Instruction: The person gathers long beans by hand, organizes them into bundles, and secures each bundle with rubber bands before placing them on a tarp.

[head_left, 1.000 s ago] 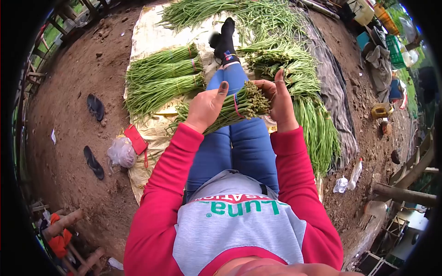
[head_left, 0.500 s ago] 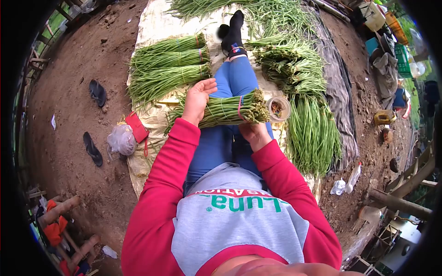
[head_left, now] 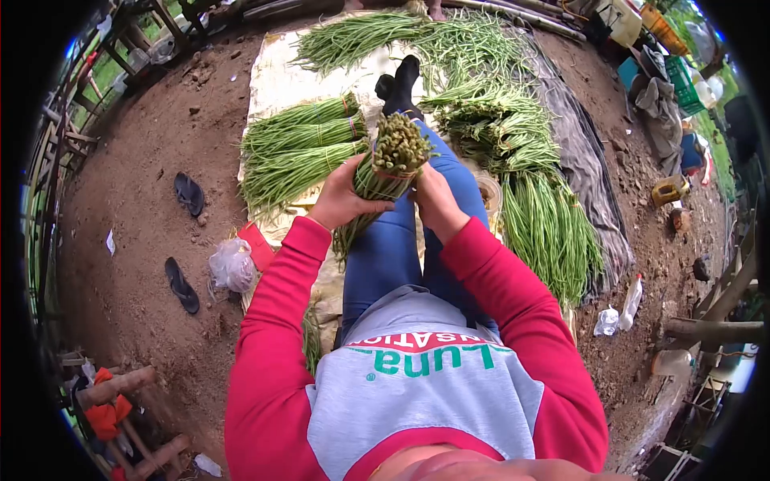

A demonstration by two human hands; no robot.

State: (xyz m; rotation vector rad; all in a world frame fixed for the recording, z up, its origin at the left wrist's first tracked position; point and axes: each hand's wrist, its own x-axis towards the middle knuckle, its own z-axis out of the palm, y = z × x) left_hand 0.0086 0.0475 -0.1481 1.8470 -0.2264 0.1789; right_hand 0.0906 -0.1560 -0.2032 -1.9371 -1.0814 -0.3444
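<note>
A tied bundle of long green beans (head_left: 389,164) is tilted up above my thighs, its cut ends toward my face and its tips hanging down on the left. My left hand (head_left: 345,196) is wrapped round the bundle's left side, thumb across the front. On the right side, my right hand (head_left: 435,199) grips the bundle near the tied end, most of its fingers hidden behind it. A band circles the beans close to the cut ends. Beside my right wrist, a clear round tub (head_left: 491,195) is partly covered by my arm.
Several tied bean bundles (head_left: 301,144) lie left of my legs on a pale sheet (head_left: 273,80). Loose bean piles (head_left: 549,216) lie on the right and far end. Sandals (head_left: 189,194), a plastic bag (head_left: 233,264) and a red pouch (head_left: 257,244) are at left. Another person's feet (head_left: 435,10) show at the top.
The bundle has turned from lying sideways to standing with its cut ends up. My left hand has gone from open fingers to gripping it; my right hand has risen from underneath to its side.
</note>
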